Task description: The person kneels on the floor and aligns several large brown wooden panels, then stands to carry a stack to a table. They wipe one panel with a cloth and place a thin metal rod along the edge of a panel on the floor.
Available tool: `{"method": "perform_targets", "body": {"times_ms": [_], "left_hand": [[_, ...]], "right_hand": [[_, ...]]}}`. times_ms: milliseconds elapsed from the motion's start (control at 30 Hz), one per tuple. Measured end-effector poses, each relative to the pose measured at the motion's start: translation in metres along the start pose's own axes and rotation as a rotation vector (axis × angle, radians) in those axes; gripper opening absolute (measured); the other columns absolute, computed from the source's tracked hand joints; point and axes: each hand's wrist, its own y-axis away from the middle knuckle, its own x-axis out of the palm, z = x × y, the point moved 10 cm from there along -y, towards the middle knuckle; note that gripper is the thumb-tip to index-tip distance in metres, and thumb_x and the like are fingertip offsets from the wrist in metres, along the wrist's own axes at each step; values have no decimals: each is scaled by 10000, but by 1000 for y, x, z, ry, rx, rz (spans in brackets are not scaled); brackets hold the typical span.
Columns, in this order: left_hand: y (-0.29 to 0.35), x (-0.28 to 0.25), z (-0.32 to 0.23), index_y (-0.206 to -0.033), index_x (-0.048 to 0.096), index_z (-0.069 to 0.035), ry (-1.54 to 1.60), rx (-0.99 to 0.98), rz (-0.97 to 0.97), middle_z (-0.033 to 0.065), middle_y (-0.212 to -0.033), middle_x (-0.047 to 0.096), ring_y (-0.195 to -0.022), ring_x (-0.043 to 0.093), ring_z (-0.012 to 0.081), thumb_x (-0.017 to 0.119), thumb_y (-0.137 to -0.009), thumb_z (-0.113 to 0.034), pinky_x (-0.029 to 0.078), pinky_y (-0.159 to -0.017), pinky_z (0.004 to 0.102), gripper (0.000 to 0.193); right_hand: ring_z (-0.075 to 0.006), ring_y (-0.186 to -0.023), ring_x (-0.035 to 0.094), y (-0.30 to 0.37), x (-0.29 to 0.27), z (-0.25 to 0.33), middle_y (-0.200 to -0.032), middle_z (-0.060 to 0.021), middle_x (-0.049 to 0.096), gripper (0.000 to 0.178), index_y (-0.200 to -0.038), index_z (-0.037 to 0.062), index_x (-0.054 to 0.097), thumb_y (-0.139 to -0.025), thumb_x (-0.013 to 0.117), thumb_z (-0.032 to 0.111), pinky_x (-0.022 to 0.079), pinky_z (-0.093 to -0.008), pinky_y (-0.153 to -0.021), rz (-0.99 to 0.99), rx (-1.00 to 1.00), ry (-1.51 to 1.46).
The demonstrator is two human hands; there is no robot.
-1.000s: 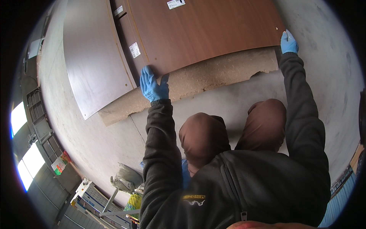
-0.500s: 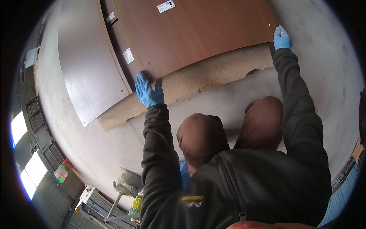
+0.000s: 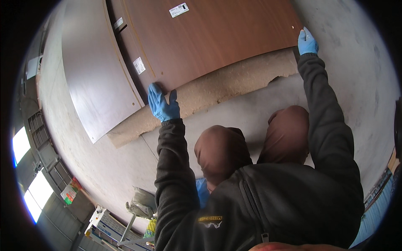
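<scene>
I kneel on a concrete floor in front of a large dark wood-veneer panel that lies on a sheet of brown cardboard. My left hand, in a blue glove, presses flat with spread fingers on the panel's near left corner. My right hand, also in a blue glove, rests on the panel's near right corner with its fingers on the edge. Both arms are stretched out in dark sleeves. My knees in brown trousers are just behind the cardboard's torn edge.
A second, paler panel lies to the left, partly under the dark one. White stickers sit on the panels. At the lower left are a stool, boxes and bright windows. Concrete floor extends to the right.
Both hands have slid a little farther up the view along the panel's near edge. Their pose has stayed the same, flat on the corners.
</scene>
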Motion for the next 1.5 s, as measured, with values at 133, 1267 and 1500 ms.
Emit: {"method": "perform_targets", "body": {"times_ms": [133, 1267, 1500], "left_hand": [[0, 2, 0, -1506, 498, 39, 14, -5, 10, 237, -1444, 595, -1310, 583, 434, 846, -850, -301, 459, -1125, 487, 817], [5, -1, -2, -1472, 577, 23, 52, -57, -57, 199, -1454, 634, -1323, 619, 374, 891, -806, -145, 482, -1133, 426, 755], [3, -3, -6, -1474, 575, 22, 50, -44, -59, 204, -1448, 636, -1320, 620, 377, 888, -798, -125, 481, -1129, 429, 759]], "right_hand": [[-393, -1168, 695, 3, -3, 0, -1255, -187, 732, 486, -1371, 145, 689, -1038, 529, 460, 541, -468, -1015, -21, 8, 3], [-307, -1469, 427, 183, 2, 242, -1598, -95, 448, 889, -1366, 169, 583, -593, 946, 416, 317, -592, -1213, -12, -1079, 63], [-304, -1466, 416, 184, -2, 245, -1587, -93, 446, 855, -1340, 159, 591, -596, 941, 391, 326, -609, -1198, -45, -1074, 45]]}}
